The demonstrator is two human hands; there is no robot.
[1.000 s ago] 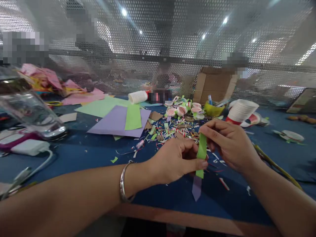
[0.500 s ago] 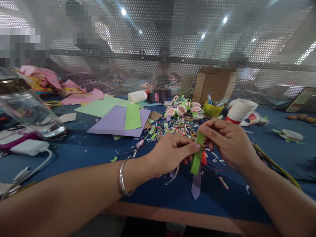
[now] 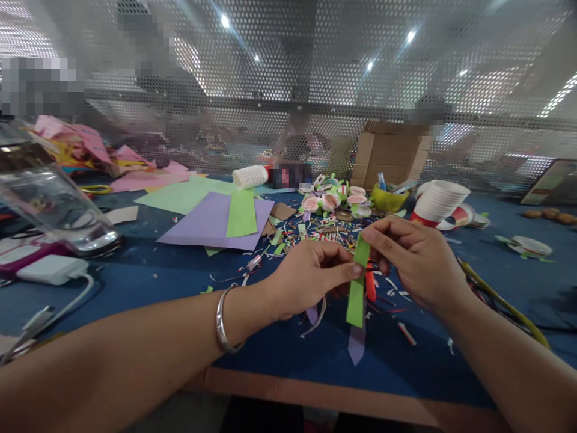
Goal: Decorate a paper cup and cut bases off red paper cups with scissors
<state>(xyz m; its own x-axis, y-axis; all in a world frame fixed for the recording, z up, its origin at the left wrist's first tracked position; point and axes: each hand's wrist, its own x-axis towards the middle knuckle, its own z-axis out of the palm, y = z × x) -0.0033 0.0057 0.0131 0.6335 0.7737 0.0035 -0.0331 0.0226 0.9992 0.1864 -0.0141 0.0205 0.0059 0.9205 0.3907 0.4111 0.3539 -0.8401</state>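
Observation:
A narrow strip of green paper (image 3: 356, 297) is held upright between both hands above the blue tabletop. My left hand (image 3: 311, 276) pinches it about midway, thumb in front. At its top end, my right hand (image 3: 401, 255) grips it between thumb and fingertips; the other fingers curl behind. Below the strip lies a purple paper piece (image 3: 357, 346) with a pointed end. Just right of the strip, something orange-red (image 3: 370, 284) is partly hidden by the hands. Paper scraps (image 3: 327, 225) of several colours lie beyond my hands.
Purple sheet (image 3: 211, 222) with a green piece (image 3: 242, 214) lies left of the scraps. White paper cups (image 3: 444, 198) and small paper figures (image 3: 331, 201) stand behind. A glass bottle (image 3: 67, 198) and a white charger (image 3: 54, 269) are at left. A cardboard box (image 3: 390, 156) stands at the back.
The green strip has turned slightly, showing more of its face, and its lower end reaches a little farther down. Both hands keep nearly the same place.

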